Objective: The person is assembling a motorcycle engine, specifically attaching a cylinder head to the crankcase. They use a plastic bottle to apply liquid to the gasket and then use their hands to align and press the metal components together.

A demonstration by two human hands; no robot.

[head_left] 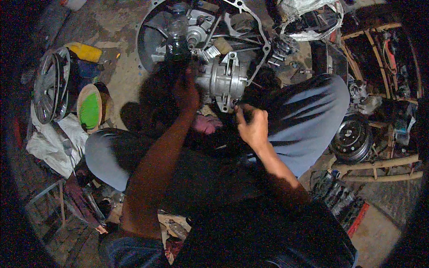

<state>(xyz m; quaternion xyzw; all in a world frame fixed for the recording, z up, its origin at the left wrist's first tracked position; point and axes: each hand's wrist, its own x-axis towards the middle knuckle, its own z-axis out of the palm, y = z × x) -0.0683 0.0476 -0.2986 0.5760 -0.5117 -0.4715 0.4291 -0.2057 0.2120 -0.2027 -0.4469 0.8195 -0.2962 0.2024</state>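
Note:
A silver cylindrical metal part with bolt lugs, like a car compressor, lies in front of my crossed legs. In deep shadow, my left hand is at its left end, the fingers bent against it and partly lost in the dark. My right hand is closed in a pinch by the lower lug; whatever sits between thumb and finger is too small to make out. Just beyond lies a large round metal housing with a lugged rim, loose metal parts inside. A clear plastic bottle shows over its left side.
Wheel covers, a yellow object and a green-faced round piece are at left. A white sack lies far right. On the right are a black wheel rim, a wooden rack and a socket tray.

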